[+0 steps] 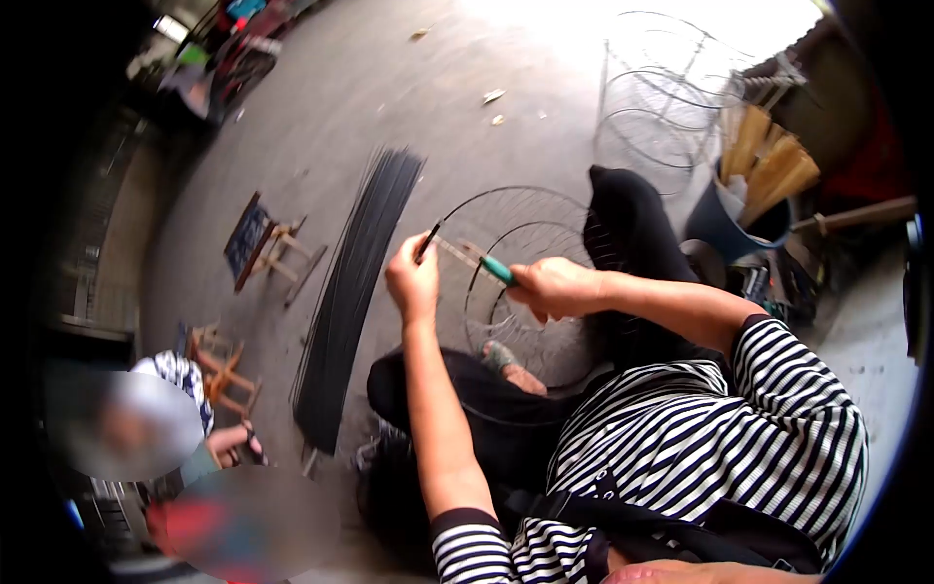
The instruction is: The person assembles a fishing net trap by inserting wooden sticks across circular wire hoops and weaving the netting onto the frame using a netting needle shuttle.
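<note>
Grey floor, upper left | round black wire framework, centre: likely light, springy; hold at edge | my left hand pinches edge, right hand grips slim green-handled tool

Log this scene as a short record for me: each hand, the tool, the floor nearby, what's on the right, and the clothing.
Left hand: closed at the dark rim of a round wire frame
Right hand: gripping a green-handled tool
Tool direction: toward the left hand; exact type unclear
Floor, left of the frame: long bundle of dark wires or strips
Left of the bundle: small stool
Right side: dark blue bucket holding tan strips
Clothing: black-and-white striped shirt
</note>
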The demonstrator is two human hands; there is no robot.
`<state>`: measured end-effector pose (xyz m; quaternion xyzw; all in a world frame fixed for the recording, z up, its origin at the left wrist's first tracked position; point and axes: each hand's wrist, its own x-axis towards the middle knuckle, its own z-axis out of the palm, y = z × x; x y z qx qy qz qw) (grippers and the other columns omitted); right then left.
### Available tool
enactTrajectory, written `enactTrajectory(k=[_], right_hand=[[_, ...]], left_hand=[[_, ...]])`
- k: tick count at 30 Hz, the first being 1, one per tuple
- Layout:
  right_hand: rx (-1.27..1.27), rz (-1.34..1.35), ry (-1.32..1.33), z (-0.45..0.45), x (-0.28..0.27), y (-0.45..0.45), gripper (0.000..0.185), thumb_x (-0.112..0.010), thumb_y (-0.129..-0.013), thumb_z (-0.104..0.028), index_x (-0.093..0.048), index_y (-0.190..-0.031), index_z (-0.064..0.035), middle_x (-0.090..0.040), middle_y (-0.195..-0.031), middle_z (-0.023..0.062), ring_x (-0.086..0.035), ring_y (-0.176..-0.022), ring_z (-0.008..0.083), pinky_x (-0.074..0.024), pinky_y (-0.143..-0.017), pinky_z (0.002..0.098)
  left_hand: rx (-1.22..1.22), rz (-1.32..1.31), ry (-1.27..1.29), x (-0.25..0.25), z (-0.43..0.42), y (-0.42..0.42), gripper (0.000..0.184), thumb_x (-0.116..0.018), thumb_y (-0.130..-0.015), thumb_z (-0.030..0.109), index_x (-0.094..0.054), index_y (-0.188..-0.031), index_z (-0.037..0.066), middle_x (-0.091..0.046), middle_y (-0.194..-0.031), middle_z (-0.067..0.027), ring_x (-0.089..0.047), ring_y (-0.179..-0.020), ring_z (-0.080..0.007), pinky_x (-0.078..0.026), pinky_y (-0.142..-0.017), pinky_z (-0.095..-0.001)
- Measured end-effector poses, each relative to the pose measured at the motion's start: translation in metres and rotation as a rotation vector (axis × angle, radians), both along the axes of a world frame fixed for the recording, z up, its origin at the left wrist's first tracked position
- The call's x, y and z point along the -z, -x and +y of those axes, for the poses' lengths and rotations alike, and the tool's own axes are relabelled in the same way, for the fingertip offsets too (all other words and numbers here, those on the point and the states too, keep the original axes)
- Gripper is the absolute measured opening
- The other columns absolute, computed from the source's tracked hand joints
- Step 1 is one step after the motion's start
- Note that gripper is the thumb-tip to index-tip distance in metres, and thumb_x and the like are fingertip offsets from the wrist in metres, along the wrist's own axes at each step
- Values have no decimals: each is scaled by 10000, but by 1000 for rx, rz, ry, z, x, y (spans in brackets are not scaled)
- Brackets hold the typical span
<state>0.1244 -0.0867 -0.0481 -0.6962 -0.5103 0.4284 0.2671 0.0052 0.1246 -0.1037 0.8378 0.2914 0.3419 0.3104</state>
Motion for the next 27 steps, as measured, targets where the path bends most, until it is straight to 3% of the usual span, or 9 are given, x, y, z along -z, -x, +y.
enactTrajectory(k=[11,12,14,16,17,21,24,26,27], right_hand=[[-26,62,-15,101,37,1,259,-439,-938,-204,-532,-841,17,-645,-600,88,-633,-487,183,-520,-488,323],[62,125,-80,111,41,0,201,-486,-919,-163,-552,-909,27,-664,-674,114,-665,-588,189,-529,-538,305],[380,823,-464,128,67,1,243,-571,-881,-164,-566,-1040,20,-677,-835,160,-682,-711,238,-538,-618,324],[211,218,-436,125,56,-1,335,-620,-854,-199,-558,-1106,12,-662,-931,178,-676,-784,272,-535,-683,347],[120,-83,-416,125,46,-2,385,-645,-840,-216,-554,-1139,8,-655,-979,187,-673,-821,289,-533,-716,359],[259,-228,-492,154,-10,1,331,-682,-806,-237,-620,-1031,-2,-643,-968,172,-653,-902,296,-515,-780,384],[276,-347,-692,184,13,-33,278,-605,-892,-239,-620,-1048,-10,-626,-827,130,-632,-740,251,-519,-657,366],[684,451,-565,165,-8,-61,253,-564,-933,-251,-607,-1052,-31,-616,-796,88,-606,-660,182,-502,-565,319],[631,388,-609,155,-4,-61,256,-548,-947,-254,-586,-1073,-34,-607,-789,68,-593,-638,162,-490,-538,302]], left_hand=[[83,-122,394,4,26,10,306,-652,-786,-54,-609,-1089,-59,-678,-886,-55,-611,-722,-75,-481,-617,-208],[95,-157,437,8,28,10,325,-642,-785,-59,-598,-1107,-59,-671,-888,-47,-602,-700,-70,-470,-593,-202],[137,-132,584,3,30,11,392,-614,-765,-77,-575,-1154,-58,-661,-892,-51,-575,-674,-61,-441,-570,-199],[112,-157,682,-2,30,14,395,-606,-754,-90,-573,-1147,-73,-683,-916,-106,-642,-769,-97,-504,-672,-224],[104,-159,691,-5,29,16,414,-607,-741,-96,-579,-1153,-55,-677,-951,-97,-631,-724,-81,-486,-603,-211],[172,-165,427,2,28,15,497,-620,-748,-69,-584,-1233,33,-687,-1005,-76,-483,-525,-26,-407,-469,-192],[69,-189,356,-2,20,14,496,-637,-752,-55,-594,-1236,44,-690,-1027,-83,-471,-531,-22,-414,-485,-194],[96,-114,346,-6,22,20,416,-606,-780,-55,-633,-1185,35,-690,-1052,-89,-554,-616,-47,-462,-553,-210],[116,-83,313,-6,23,21,410,-591,-790,-58,-639,-1185,44,-684,-1074,-85,-521,-596,-31,-445,-524,-200]])
